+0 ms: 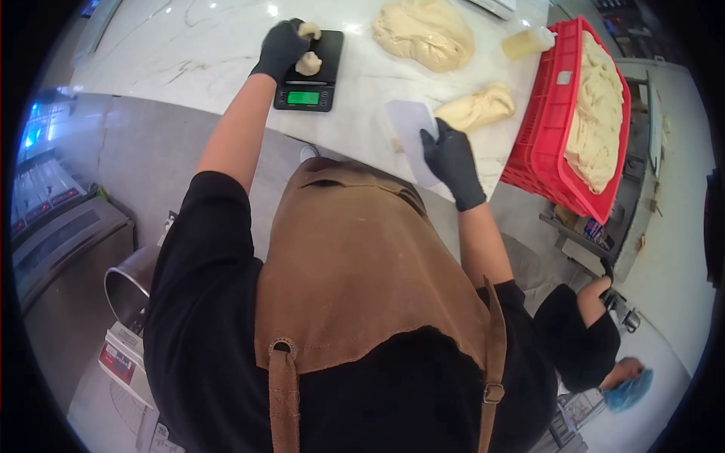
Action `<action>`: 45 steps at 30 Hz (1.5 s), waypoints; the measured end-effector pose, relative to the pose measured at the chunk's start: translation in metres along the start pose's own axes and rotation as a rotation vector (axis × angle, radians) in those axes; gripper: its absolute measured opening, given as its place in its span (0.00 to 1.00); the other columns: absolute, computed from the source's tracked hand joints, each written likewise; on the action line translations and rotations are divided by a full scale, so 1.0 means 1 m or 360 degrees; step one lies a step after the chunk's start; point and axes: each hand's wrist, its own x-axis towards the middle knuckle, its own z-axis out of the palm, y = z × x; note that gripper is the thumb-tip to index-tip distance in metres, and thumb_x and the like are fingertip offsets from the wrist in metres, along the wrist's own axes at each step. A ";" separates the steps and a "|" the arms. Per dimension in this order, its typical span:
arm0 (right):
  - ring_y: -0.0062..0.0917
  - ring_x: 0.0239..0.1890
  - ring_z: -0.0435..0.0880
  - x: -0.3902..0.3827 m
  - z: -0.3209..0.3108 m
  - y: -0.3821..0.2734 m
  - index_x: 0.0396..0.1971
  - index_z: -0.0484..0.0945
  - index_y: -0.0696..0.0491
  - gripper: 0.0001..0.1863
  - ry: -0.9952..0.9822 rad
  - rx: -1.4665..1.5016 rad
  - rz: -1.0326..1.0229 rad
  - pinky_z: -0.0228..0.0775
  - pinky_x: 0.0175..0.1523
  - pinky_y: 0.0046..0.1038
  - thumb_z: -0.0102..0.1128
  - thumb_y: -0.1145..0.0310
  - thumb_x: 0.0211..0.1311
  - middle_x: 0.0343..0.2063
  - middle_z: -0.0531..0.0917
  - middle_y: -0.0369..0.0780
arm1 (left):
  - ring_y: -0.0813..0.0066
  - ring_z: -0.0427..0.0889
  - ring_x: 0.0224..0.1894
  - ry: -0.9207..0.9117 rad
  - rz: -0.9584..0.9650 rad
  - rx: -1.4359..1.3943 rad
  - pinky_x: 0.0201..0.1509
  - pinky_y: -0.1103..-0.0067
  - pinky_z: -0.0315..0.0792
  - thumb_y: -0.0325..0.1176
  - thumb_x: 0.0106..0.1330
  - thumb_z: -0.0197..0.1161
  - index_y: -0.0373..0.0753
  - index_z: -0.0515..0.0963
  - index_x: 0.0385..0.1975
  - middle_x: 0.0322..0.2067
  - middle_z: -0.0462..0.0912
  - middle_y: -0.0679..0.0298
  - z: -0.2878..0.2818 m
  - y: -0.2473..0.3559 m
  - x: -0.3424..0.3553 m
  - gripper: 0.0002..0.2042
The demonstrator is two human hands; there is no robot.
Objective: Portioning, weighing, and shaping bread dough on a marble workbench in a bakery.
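Observation:
My left hand (pixel 281 47), in a black glove, reaches over a black digital scale (pixel 308 92) and pinches a small bit of pale dough (pixel 310 30). A rounded dough piece (pixel 308 64) sits on the scale's platform right under that hand. My right hand (pixel 451 160), also in a black glove, grips a white plastic dough scraper (pixel 411 128) near the counter's front edge. A cut lump of dough (pixel 477 108) lies just beyond the scraper.
A large mass of dough (pixel 424 32) rests on the white marble counter (pixel 189 53). A red plastic crate (pixel 538 143) of dough stands at the right, a pale bottle (pixel 526 41) behind it. Another person (pixel 581 340) crouches at lower right. A metal bowl (pixel 128 291) sits lower left.

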 end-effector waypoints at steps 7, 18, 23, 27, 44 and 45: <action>0.51 0.29 0.83 -0.023 0.024 0.000 0.36 0.80 0.58 0.12 0.0051 -0.0107 0.0049 0.75 0.35 0.46 0.59 0.64 0.61 0.26 0.82 0.54 | 0.51 0.79 0.49 -0.0127 0.0505 -0.0667 0.54 0.65 0.74 0.37 0.56 0.73 0.36 0.79 0.42 0.48 0.81 0.53 0.048 0.132 -0.112 0.17; 0.39 0.40 0.88 0.043 0.017 0.020 0.46 0.80 0.61 0.18 0.0327 0.0576 0.0316 0.77 0.45 0.35 0.62 0.63 0.63 0.36 0.87 0.51 | 0.54 0.82 0.28 -0.0039 0.0112 -0.0597 0.35 0.66 0.76 0.47 0.60 0.71 0.38 0.81 0.41 0.31 0.83 0.53 0.025 0.150 -0.094 0.19; 0.33 0.37 0.88 0.023 -0.005 0.013 0.45 0.80 0.62 0.17 0.0300 0.0737 0.0323 0.77 0.42 0.31 0.63 0.65 0.63 0.34 0.88 0.49 | 0.58 0.79 0.51 0.0414 0.0380 -0.0589 0.55 0.70 0.73 0.40 0.63 0.68 0.40 0.82 0.45 0.48 0.82 0.56 -0.024 0.069 -0.036 0.15; 0.40 0.32 0.87 0.005 -0.005 0.020 0.43 0.81 0.60 0.15 0.0237 0.0192 0.0146 0.76 0.38 0.34 0.61 0.65 0.63 0.30 0.85 0.53 | 0.51 0.79 0.50 0.0506 0.0283 -0.0260 0.55 0.67 0.75 0.37 0.53 0.73 0.42 0.78 0.52 0.50 0.81 0.53 -0.015 0.069 -0.066 0.25; 0.43 0.40 0.87 0.046 0.030 0.017 0.45 0.81 0.61 0.17 0.0422 0.0515 0.0398 0.77 0.45 0.36 0.60 0.64 0.64 0.36 0.86 0.53 | 0.60 0.83 0.30 -0.0273 0.0069 -0.0638 0.37 0.70 0.75 0.49 0.52 0.78 0.35 0.78 0.32 0.24 0.81 0.53 0.037 0.163 -0.127 0.23; 0.39 0.40 0.88 0.043 0.022 0.017 0.46 0.80 0.62 0.17 0.0398 0.0569 0.0371 0.77 0.44 0.35 0.61 0.64 0.64 0.35 0.87 0.52 | 0.67 0.80 0.27 -0.0227 -0.0171 -0.0684 0.35 0.73 0.74 0.46 0.52 0.78 0.34 0.78 0.26 0.23 0.80 0.56 0.021 0.149 -0.116 0.20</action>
